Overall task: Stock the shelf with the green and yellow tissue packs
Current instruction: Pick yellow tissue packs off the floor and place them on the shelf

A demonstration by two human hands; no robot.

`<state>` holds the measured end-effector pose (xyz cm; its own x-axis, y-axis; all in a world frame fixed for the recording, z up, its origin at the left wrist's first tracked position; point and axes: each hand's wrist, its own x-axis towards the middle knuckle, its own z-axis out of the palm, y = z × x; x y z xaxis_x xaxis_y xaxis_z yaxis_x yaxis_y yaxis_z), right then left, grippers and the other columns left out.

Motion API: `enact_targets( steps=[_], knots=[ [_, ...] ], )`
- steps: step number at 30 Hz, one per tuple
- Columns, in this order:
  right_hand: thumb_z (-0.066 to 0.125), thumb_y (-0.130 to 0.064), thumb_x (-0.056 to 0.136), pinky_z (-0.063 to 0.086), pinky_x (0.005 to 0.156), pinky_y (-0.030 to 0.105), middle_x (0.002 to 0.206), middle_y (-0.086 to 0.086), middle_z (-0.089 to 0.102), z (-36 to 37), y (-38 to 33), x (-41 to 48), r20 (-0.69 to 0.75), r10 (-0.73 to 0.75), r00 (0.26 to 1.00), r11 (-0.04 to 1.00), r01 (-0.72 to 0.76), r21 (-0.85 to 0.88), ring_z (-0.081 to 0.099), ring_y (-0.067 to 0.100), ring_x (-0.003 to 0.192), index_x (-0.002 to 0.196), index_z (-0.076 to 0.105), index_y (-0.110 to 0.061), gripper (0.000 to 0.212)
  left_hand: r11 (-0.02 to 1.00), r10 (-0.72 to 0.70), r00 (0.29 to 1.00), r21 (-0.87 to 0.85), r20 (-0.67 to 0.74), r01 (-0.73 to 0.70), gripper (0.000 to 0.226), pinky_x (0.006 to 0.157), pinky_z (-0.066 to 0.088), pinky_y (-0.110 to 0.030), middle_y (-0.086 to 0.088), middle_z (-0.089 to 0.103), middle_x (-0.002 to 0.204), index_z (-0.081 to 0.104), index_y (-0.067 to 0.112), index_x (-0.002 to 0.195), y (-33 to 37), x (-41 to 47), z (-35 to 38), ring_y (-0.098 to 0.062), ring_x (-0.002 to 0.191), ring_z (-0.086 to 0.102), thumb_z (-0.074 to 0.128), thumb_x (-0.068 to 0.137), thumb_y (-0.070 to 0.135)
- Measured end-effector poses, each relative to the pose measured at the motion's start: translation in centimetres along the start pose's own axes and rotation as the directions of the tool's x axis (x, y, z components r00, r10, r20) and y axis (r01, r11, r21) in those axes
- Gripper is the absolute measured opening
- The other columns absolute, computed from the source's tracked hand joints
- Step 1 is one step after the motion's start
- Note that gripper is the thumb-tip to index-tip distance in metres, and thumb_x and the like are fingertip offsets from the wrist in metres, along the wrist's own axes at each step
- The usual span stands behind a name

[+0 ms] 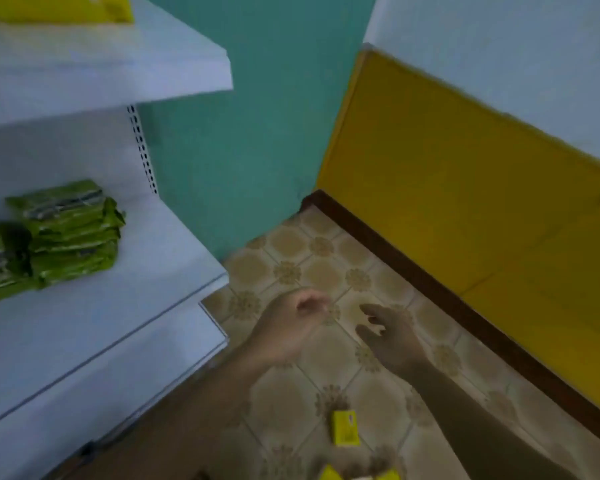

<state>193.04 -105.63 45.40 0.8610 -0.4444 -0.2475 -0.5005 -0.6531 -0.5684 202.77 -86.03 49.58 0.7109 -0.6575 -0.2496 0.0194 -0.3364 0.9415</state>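
A stack of green tissue packs [68, 233] lies on the middle white shelf [94, 327] at the left. Yellow packs [59, 6] sit on the upper shelf at the top left. One yellow pack [344, 427] lies on the tiled floor below my arms, and more yellow packs [329, 473] show at the bottom edge. My left hand [288, 330] hovers over the floor just right of the shelf edge, fingers loosely curled around nothing. My right hand [388, 334] is beside it with fingers spread, holding nothing.
A teal wall [250, 133] stands behind the shelf unit. A yellow panel [465, 202] with a dark wooden skirting [430, 278] runs along the right. The patterned tile floor [309, 265] lies between them. The picture is blurred.
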Motion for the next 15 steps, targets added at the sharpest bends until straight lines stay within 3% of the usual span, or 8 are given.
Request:
enact_targets(
  steps=[5, 9, 12, 15],
  knots=[
    [0.057, -0.035, 0.094, 0.041, 0.096, 0.029, 0.145, -0.001, 0.041, 3.5, 13.5, -6.1, 0.204, 0.253, 0.946, 0.966, -0.238, -0.097, 0.045, 0.016, 0.129, 0.14, 0.042, -0.026, 0.049, 0.954, -0.277, 0.961, -0.111, 0.017, 0.277, 0.021, 0.09, 0.046, -0.025, 0.003, 0.067, 0.113, 0.068, 0.017, 0.11, -7.2, -0.9, 8.8, -0.013, 0.106, 0.061, 0.06, 0.091, 0.021],
    [0.058, -0.03, 0.094, 0.039, 0.096, 0.027, 0.143, 0.003, 0.045, 7.2, 23.1, -9.4, 0.312, 0.367, 0.877, 0.93, -0.34, -0.139, 0.048, 0.019, 0.126, 0.139, 0.044, -0.021, 0.049, 0.875, -0.456, 0.89, -0.184, -0.001, 0.448, 0.02, 0.085, 0.047, -0.029, 0.001, 0.068, 0.106, 0.068, 0.019, 0.108, -13.3, -2.6, 16.9, -0.014, 0.101, 0.063, 0.059, 0.091, 0.022],
    [0.062, -0.029, 0.09, 0.042, 0.096, 0.028, 0.139, 0.004, 0.049, 11.4, 29.7, -11.6, 0.391, 0.432, 0.812, 0.897, -0.432, -0.093, 0.051, 0.022, 0.122, 0.137, 0.046, -0.018, 0.051, 0.789, -0.575, 0.818, -0.252, 0.017, 0.56, 0.02, 0.07, 0.048, -0.027, 0.0, 0.068, 0.102, 0.067, 0.018, 0.109, -18.1, -3.2, 22.6, -0.021, 0.093, 0.064, 0.061, 0.09, 0.02],
    [0.062, -0.03, 0.09, 0.042, 0.091, 0.027, 0.138, 0.003, 0.051, 16.1, 35.2, -12.9, 0.431, 0.462, 0.775, 0.882, -0.452, -0.133, 0.054, 0.02, 0.118, 0.137, 0.047, -0.02, 0.05, 0.739, -0.642, 0.767, -0.273, -0.009, 0.616, 0.024, 0.087, 0.05, -0.035, -0.004, 0.07, 0.101, 0.068, 0.023, 0.095, -23.8, -2.9, 27.0, -0.024, 0.097, 0.065, 0.067, 0.073, 0.032]
  ],
)
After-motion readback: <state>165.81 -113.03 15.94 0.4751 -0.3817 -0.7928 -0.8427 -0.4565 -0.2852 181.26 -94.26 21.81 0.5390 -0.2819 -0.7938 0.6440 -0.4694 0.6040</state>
